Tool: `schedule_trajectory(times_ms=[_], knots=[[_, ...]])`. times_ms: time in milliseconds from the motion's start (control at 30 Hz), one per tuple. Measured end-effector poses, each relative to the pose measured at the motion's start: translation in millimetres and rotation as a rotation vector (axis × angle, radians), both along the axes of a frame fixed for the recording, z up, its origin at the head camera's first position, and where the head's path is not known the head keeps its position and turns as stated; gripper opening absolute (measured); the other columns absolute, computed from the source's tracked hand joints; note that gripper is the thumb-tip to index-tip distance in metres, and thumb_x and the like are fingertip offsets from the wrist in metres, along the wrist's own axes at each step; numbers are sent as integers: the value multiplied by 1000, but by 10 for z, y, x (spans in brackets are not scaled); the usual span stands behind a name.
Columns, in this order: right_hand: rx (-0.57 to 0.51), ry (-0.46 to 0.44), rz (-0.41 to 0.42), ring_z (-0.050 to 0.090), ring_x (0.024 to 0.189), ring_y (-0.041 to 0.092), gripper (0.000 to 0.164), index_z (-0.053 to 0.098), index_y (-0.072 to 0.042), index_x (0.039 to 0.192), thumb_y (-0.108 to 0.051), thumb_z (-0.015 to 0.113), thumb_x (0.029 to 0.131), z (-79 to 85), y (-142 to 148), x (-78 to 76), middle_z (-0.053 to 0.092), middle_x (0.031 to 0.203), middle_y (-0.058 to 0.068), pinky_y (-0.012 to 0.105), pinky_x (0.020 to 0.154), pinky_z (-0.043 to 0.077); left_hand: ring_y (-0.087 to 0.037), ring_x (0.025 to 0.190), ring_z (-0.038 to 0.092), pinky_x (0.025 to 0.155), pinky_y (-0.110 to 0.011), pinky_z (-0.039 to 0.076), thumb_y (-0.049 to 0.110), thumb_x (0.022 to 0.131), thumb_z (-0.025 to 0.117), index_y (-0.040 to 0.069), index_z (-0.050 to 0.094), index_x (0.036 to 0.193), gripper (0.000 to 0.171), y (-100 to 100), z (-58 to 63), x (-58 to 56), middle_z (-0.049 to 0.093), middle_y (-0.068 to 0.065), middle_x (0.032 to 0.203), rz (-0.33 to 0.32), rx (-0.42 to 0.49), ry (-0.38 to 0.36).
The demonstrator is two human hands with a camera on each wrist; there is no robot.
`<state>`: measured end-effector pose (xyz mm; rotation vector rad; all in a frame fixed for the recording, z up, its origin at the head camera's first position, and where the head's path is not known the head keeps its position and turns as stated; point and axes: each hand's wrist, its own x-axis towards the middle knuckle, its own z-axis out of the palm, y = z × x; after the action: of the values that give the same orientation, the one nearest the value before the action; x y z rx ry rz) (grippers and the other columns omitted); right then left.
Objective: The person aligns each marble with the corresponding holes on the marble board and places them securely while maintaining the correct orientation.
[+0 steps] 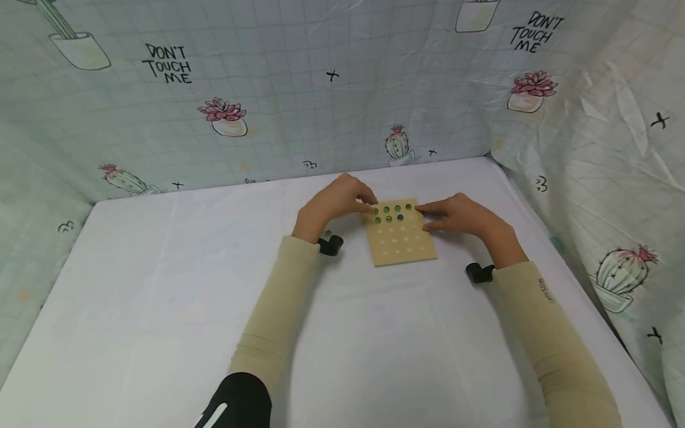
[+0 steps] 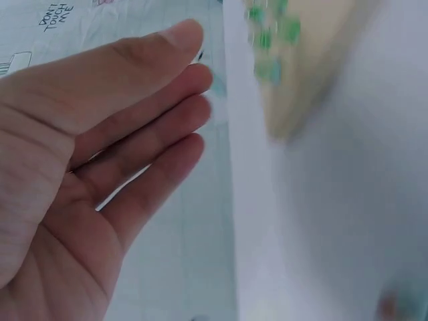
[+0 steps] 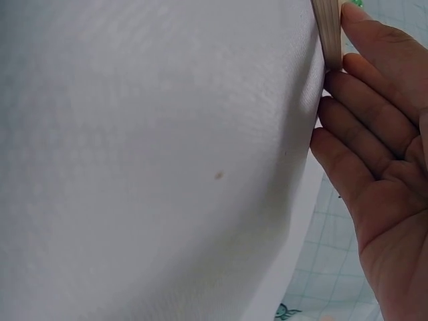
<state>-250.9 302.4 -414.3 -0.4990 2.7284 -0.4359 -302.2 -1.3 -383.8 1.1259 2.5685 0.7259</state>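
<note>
A square light wooden board point(image 1: 405, 238) lies on the white table, its surface marked with rows of pale dimples. Several small glassy green balls point(image 1: 387, 209) sit along its two far rows, and a blue ball point(image 1: 400, 217) is in the second row. At the far left corner is my left hand point(image 1: 339, 199); the left wrist view shows its thumb and fingers loosely bent with nothing visible between them. My right hand point(image 1: 457, 214) rests at the board's right edge. In the right wrist view, thumb and fingertips touch near the wooden edge point(image 3: 328, 33).
A white cloth covers the table point(image 1: 160, 297). Behind and to the right hangs a printed curtain point(image 1: 283, 89) with cactus drawings. A tiny round thing point(image 1: 328, 232) lies near my left wrist, too small to identify. Black wrist cameras point(image 1: 330, 245) sit on both wrists.
</note>
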Motion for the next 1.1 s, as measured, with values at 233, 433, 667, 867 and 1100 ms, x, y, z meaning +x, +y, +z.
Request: schedule_trajectory(times_ms=[233, 433, 667, 867, 1100], knots=[[-17, 22, 4, 54, 134, 34, 56, 59, -20, 145, -40, 74, 94, 1, 12, 6, 56, 147, 11, 57, 109, 43, -16, 102, 70, 92, -31, 55, 15, 91, 78, 9, 80, 110, 21, -491, 124, 30, 77, -3, 109, -31, -114, -17], [-30, 29, -2, 54, 133, 34, 57, 60, -20, 144, -42, 74, 93, 7, 27, 11, 55, 147, 10, 57, 109, 43, -16, 98, 70, 89, -32, 56, 16, 91, 78, 11, 82, 107, 17, -713, 98, 96, 78, 1, 103, -44, -191, -25], [-29, 3, -28, 51, 135, 37, 59, 59, -20, 145, -43, 74, 93, 7, 46, 46, 54, 148, 12, 58, 110, 41, -11, 88, 70, 81, -29, 57, 19, 89, 81, 15, 83, 101, 13, -707, -12, 185, 77, 4, 99, -28, -268, -50], [-34, 9, -9, 51, 135, 36, 59, 59, -20, 145, -42, 74, 93, 0, 20, 45, 55, 148, 12, 58, 110, 41, -12, 91, 71, 83, -30, 57, 19, 87, 82, 15, 83, 101, 14, -739, -34, 270, 77, 4, 100, -18, -283, -7], [-30, 7, -9, 51, 135, 37, 59, 58, -20, 146, -43, 73, 94, -4, 7, 35, 55, 148, 11, 58, 110, 41, -13, 93, 71, 84, -29, 57, 19, 87, 83, 15, 82, 101, 15, -763, -57, 342, 77, 3, 102, -21, -304, 42]])
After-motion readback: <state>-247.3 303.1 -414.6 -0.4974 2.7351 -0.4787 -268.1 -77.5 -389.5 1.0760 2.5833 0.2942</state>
